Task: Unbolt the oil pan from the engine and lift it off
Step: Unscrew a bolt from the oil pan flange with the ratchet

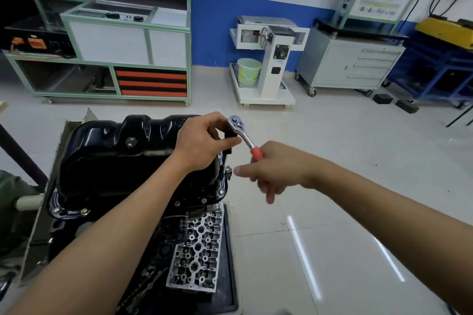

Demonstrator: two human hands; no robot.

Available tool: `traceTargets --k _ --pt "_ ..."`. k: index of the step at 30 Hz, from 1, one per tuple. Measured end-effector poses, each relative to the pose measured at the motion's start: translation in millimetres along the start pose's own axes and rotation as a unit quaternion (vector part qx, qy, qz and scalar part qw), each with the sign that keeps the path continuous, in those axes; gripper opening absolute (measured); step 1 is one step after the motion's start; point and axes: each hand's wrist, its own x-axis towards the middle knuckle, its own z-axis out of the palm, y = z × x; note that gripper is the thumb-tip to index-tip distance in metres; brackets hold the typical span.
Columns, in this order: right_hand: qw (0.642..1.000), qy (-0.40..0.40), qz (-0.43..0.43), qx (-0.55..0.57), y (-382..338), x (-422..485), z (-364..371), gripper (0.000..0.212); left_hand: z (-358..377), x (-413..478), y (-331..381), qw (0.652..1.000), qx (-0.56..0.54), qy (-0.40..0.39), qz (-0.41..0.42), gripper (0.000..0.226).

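Our right hand [271,171] is wrapped loosely on the red grip of the ratchet [245,138], thumb and first fingers closed round it while the lower fingers hang free and blurred; that looks to us like a light hold for swinging the handle rather than a hard pull. Our left hand [202,143] is pinched shut on the dark piece under the ratchet head (a socket or extension, we cannot tell which), most likely to steady the tool upright over the fastener. Below that pinch a slim shaft [223,163] runs down to the flange at the right edge of the pan [107,158], so we judge a rim bolt is being worked there. The pan, black and glossy, sits upside-down-engine fashion on top of the engine [197,250], its flange flat against the block with no visible gap. Bolts [84,211] show along the near flange, so we think the unbolting is far from done and the lift must wait. The engine rests on a black tray [230,289] on the floor, which puts the pan high and its rim within reach from above.
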Motion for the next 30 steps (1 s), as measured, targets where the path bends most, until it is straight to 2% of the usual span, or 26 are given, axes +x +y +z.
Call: traceTargets --k 4,6,10,13,15,18,20,21,25,30 --pt "0.99 -0.06 -0.001 0.127 -11.6 -0.6 32.7 0.03 2.3 -0.3 -2.7 0.999 0.03 0.037 -0.009 0.034" --pt "0.989 -0.065 -0.004 0.129 -13.6 1.1 32.8 0.027 0.2 -0.8 -2.9 0.999 0.029 0.032 -0.006 0.035" --pt "0.997 -0.058 -0.016 -0.042 -11.2 -1.1 9.0 0.022 -7.6 -3.4 -0.1 0.999 0.009 -0.045 0.002 0.023" --pt "0.976 -0.034 -0.024 -0.212 -14.5 -2.6 -15.6 0.014 -14.8 -3.6 2.5 0.995 -0.012 -0.102 0.007 0.029" --pt "0.947 0.013 -0.032 -0.319 -16.8 2.9 -29.8 0.013 -19.7 -1.6 1.3 0.991 -0.01 -0.135 0.005 0.021" --pt "0.882 0.155 -0.056 -0.441 -18.2 26.3 -43.9 0.014 -24.8 0.2 -0.8 0.984 -0.03 -0.176 -0.007 0.022" --pt "0.838 0.261 -0.087 -0.47 -17.9 47.2 -47.3 0.013 -27.3 0.8 -0.3 0.979 -0.055 -0.196 -0.026 0.025" --pt "0.828 0.305 -0.107 -0.458 -17.0 58.0 -47.3 0.013 -29.0 1.4 0.2 0.977 -0.06 -0.205 -0.029 0.025" --pt "0.832 0.402 -0.149 -0.352 -7.5 87.9 -43.9 0.014 -34.0 2.1 4.5 0.977 -0.053 -0.205 -0.009 0.022" --pt "0.842 0.401 -0.127 -0.338 6.5 81.2 -43.2 0.012 -22.2 -3.2 8.1 0.988 -0.031 -0.153 -0.006 0.018"
